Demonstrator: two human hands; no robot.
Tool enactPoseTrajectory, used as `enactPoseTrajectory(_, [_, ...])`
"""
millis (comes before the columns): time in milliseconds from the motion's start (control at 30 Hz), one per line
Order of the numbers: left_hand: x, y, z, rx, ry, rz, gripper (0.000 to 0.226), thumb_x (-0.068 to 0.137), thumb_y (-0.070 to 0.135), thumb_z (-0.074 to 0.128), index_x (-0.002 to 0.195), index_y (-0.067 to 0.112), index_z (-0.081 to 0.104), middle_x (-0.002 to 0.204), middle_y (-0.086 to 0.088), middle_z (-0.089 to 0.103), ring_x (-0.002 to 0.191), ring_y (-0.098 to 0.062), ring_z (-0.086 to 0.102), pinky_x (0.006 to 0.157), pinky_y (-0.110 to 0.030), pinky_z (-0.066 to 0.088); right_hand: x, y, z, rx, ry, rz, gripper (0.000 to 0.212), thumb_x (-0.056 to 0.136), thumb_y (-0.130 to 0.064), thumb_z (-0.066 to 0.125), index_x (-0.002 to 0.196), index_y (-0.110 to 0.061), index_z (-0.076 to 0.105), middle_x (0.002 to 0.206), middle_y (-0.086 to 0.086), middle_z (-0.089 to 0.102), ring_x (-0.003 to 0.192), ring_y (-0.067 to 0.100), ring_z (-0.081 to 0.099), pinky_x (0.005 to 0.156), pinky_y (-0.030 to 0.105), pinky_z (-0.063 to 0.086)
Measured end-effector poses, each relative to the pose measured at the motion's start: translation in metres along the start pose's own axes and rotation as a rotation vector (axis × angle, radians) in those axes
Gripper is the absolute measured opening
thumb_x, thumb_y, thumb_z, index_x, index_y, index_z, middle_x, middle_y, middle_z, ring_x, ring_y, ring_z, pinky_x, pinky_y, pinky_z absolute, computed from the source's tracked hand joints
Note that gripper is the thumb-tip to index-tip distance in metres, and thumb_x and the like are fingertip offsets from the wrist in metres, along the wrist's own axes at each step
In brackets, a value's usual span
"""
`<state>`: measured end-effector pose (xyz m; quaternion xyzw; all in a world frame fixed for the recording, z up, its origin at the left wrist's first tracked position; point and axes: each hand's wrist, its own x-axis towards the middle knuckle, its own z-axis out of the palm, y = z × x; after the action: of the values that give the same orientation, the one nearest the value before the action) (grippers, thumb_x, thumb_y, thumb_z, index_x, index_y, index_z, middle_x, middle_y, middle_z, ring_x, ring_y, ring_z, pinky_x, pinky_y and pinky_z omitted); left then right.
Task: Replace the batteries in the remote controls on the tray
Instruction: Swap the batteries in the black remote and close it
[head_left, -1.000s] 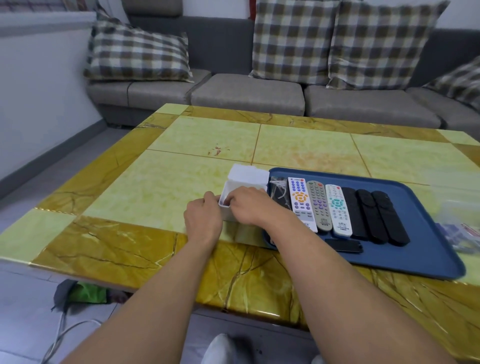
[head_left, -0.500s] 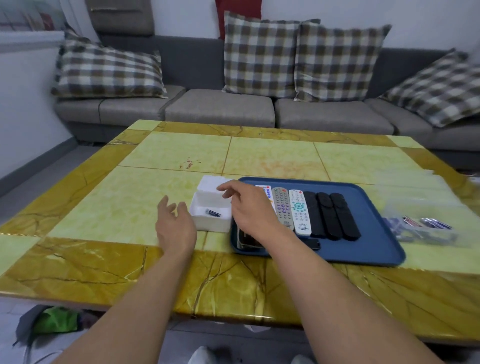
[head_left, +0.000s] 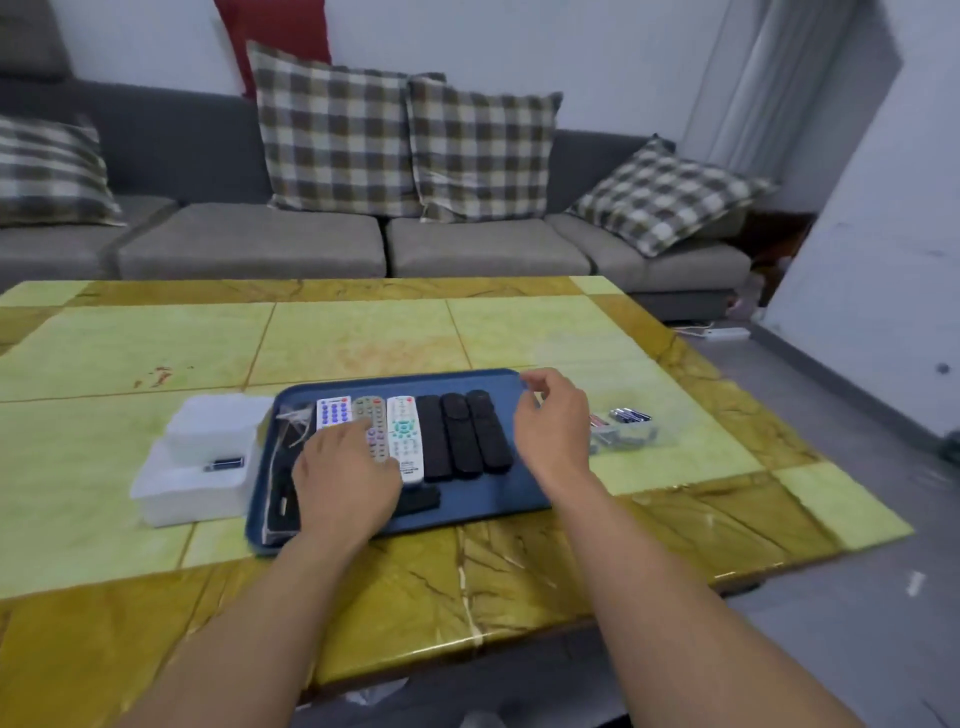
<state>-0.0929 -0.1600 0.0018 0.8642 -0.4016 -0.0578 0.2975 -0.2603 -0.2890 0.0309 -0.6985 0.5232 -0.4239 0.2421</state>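
Observation:
A blue tray lies on the table with a row of remotes: a white one with blue buttons, a grey one, a white one with teal buttons and three black ones. My left hand rests palm down over the near ends of the two leftmost remotes, fingers relaxed. Over the tray's right edge hovers my right hand, fingers loosely curled and holding nothing. A small black piece lies on the tray near my left hand. A dark remote in clear wrap sits at the tray's left end.
A white open box with one battery stands left of the tray. A clear container of batteries sits right of the tray. A grey sofa with checked cushions runs behind the yellow marble table.
Both hands have left the white box and moved right. The left hand now lies on the remotes and the right hand is over the tray's right edge. The view has turned right.

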Motion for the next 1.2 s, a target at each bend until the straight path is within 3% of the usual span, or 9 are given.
enactPoseTrajectory(67, [0.004, 0.003, 0.008, 0.142, -0.128, -0.079, 0.071, 0.09, 0.043, 0.058, 0.153, 0.022, 0.035, 0.16, -0.008, 0.033, 0.15, -0.031, 0.018, 0.122, -0.055, 0.012, 0.035, 0.018, -0.024, -0.114, 0.015, 0.053, 0.029, 0.095, -0.011, 0.05, 0.117, -0.018, 0.067, 0.116, 0.002, 0.066, 0.109, 0.024, 0.06, 0.089, 0.034, 0.051])
enactPoseTrajectory(167, [0.009, 0.002, 0.015, 0.189, -0.144, -0.066, 0.071, 0.094, 0.054, 0.052, 0.154, 0.022, 0.033, 0.161, -0.007, 0.03, 0.151, -0.031, 0.017, 0.122, -0.055, 0.009, 0.084, 0.041, -0.051, -0.507, -0.265, 0.157, 0.028, 0.094, -0.008, 0.049, 0.113, -0.008, 0.07, 0.11, 0.009, 0.066, 0.101, 0.027, 0.061, 0.085, 0.03, 0.051])
enactPoseTrajectory(300, [0.022, -0.012, 0.007, 0.166, -0.031, -0.052, 0.049, 0.1, 0.032, 0.046, 0.146, 0.019, 0.046, 0.153, -0.01, 0.044, 0.143, -0.033, 0.033, 0.12, -0.051, 0.021, 0.105, 0.048, -0.046, -1.19, -0.702, 0.031, 0.017, 0.1, -0.021, 0.05, 0.102, -0.018, 0.067, 0.089, 0.001, 0.055, 0.076, 0.02, 0.048, 0.072, 0.027, 0.04])
enactPoseTrajectory(400, [0.023, -0.019, -0.001, 0.165, -0.046, -0.074, 0.054, 0.094, 0.016, 0.048, 0.148, 0.018, 0.046, 0.153, -0.012, 0.045, 0.142, -0.034, 0.034, 0.117, -0.049, 0.027, 0.104, 0.057, -0.044, -1.414, -0.787, -0.027, 0.017, 0.1, -0.027, 0.054, 0.102, -0.016, 0.067, 0.076, -0.001, 0.045, 0.077, 0.02, 0.048, 0.074, 0.027, 0.04])
enactPoseTrajectory(633, [0.014, -0.031, -0.023, 0.27, -0.041, -0.082, 0.051, 0.087, 0.011, 0.053, 0.138, 0.019, 0.053, 0.133, -0.013, 0.055, 0.124, -0.034, 0.044, 0.102, -0.041, 0.037, 0.117, 0.053, -0.029, -1.322, -0.805, 0.081, 0.033, 0.105, -0.025, 0.043, 0.128, -0.009, 0.061, 0.105, 0.005, 0.048, 0.099, 0.026, 0.049, 0.08, 0.027, 0.039])
enactPoseTrajectory(767, [0.014, -0.04, -0.037, 0.241, -0.068, -0.169, 0.027, 0.084, 0.016, 0.061, 0.111, 0.02, 0.061, 0.116, -0.009, 0.058, 0.107, -0.032, 0.058, 0.085, -0.04, 0.051, 0.118, 0.071, -0.032, -1.181, -0.573, 0.123, 0.028, 0.092, -0.037, 0.066, 0.087, -0.009, 0.062, 0.075, 0.001, 0.047, 0.102, 0.024, 0.063, 0.071, 0.027, 0.042])
enactPoseTrajectory(833, [0.012, -0.044, -0.04, 0.277, -0.104, -0.176, 0.03, 0.085, 0.015, 0.061, 0.115, 0.019, 0.059, 0.115, -0.009, 0.057, 0.105, -0.032, 0.061, 0.083, -0.04, 0.051, 0.118, 0.076, -0.034, -1.061, -0.486, 0.181, 0.033, 0.085, -0.036, 0.075, 0.087, -0.008, 0.058, 0.077, 0.001, 0.05, 0.101, 0.025, 0.064, 0.069, 0.027, 0.043])
enactPoseTrajectory(1067, [0.007, -0.045, -0.043, 0.409, -0.2, -0.189, 0.034, 0.086, 0.023, 0.064, 0.119, 0.016, 0.057, 0.116, -0.009, 0.064, 0.107, -0.029, 0.063, 0.076, -0.032, 0.047, 0.114, 0.072, -0.028, -1.096, -0.491, 0.22, 0.027, 0.096, -0.017, 0.053, 0.071, -0.009, 0.047, 0.094, 0.006, 0.052, 0.11, 0.027, 0.061, 0.074, 0.028, 0.044])
enactPoseTrajectory(1200, [0.002, -0.041, -0.042, 0.421, -0.248, -0.197, 0.038, 0.087, 0.029, 0.068, 0.12, 0.015, 0.055, 0.117, -0.008, 0.064, 0.106, -0.027, 0.063, 0.072, -0.029, 0.043, 0.115, 0.069, -0.03, -1.15, -0.544, 0.197, 0.019, 0.098, -0.023, 0.054, 0.084, -0.01, 0.057, 0.089, 0.003, 0.052, 0.096, 0.024, 0.057, 0.073, 0.027, 0.043])
